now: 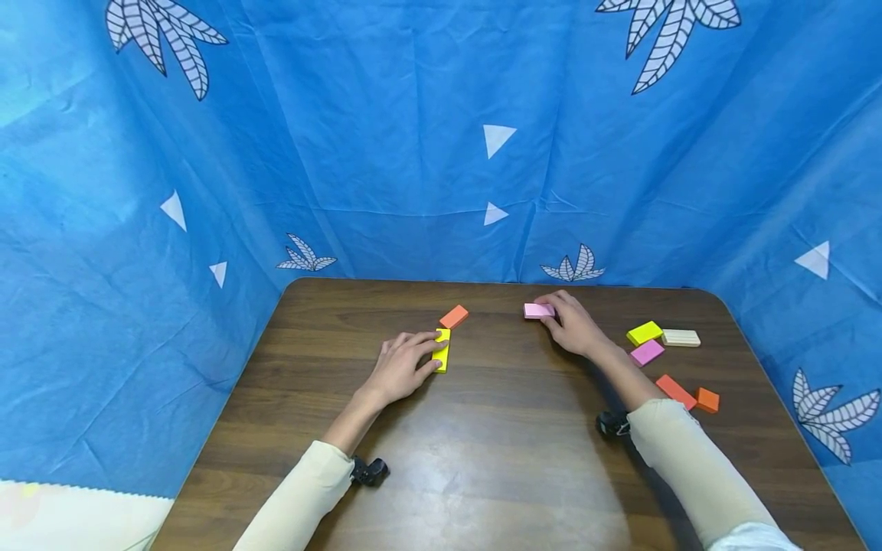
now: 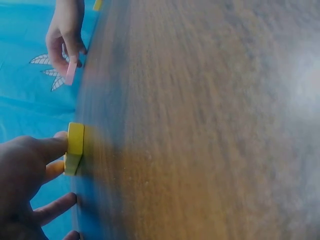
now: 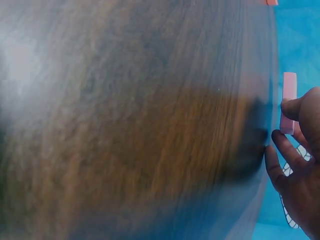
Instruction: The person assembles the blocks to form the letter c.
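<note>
My left hand (image 1: 402,367) pinches a yellow block (image 1: 443,356) lengthwise between thumb and fingers, near the middle of the table. Seen from the left wrist, the yellow block (image 2: 75,140) sits at the fingertips while other fingers reach down beside it. An orange block (image 1: 454,317) lies just beyond the yellow one. Farther right, my right hand (image 1: 575,327) pinches a light pink block (image 1: 536,311) by its right end. In the right wrist view, the thumb presses one face of the pink block (image 3: 289,85), and it looks raised off the table.
On the right side of the wooden table (image 1: 517,436) lie a yellow-green block (image 1: 644,333), a cream block (image 1: 681,338), a magenta block (image 1: 647,353), a red-orange block (image 1: 675,392) and an orange block (image 1: 707,399). A blue curtain (image 1: 427,153) hangs behind the table.
</note>
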Motion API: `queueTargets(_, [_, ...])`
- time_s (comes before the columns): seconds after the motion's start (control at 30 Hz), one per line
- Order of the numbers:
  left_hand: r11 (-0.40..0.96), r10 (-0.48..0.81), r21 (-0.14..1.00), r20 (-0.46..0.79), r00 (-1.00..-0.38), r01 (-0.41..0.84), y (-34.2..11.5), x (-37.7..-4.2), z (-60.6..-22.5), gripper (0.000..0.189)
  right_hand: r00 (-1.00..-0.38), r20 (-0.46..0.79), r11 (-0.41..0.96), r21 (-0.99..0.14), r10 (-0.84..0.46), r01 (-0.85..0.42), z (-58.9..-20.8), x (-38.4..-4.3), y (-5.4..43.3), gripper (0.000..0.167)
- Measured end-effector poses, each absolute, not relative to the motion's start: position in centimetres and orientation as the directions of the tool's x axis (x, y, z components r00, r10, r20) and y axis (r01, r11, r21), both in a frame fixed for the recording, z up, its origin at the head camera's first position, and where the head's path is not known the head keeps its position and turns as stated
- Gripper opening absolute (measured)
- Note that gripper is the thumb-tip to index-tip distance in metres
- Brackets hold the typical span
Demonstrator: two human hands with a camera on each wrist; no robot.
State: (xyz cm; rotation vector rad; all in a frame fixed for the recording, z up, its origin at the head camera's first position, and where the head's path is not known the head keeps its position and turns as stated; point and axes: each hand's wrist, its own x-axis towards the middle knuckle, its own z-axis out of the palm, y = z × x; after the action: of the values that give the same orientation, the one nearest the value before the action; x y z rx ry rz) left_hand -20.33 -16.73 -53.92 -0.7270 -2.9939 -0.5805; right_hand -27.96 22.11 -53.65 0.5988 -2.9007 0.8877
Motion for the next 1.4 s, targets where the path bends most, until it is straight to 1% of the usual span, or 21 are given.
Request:
queueTargets(0.23, [0.833, 0.423, 0.353, 0.088, -0.902, 0.425, -16.4, -20.4, -53.7, 0.044, -0.921, 0.158, 0.755, -0.532, -0.357, -0.384, -53.4, -28.8, 21.4, 0.033])
queueTargets(0.5, [0.838, 0.419, 0.356, 0.065, -0.906, 0.413, -16.1, -20.6, -54.0, 0.044, -0.889, 0.187, 0.752, -0.478, -0.418, -0.454, -53.7, -29.3, 20.4, 0.031])
queueTargets(1.13, [0.838, 0.411, 0.357, 0.084, -0.908, 0.413, -16.0, -20.7, -54.3, 0.045, -0.877, 0.212, 0.716, -0.512, -0.43, -0.475, -53.9, -30.1, 17.5, 0.03])
queueTargets(1.4, [0.837, 0.414, 0.356, 0.082, -0.907, 0.415, -16.0, -20.9, -54.3, 0.045, -0.884, 0.204, 0.717, -0.523, -0.42, -0.461, -54.0, -30.2, 16.3, 0.03])
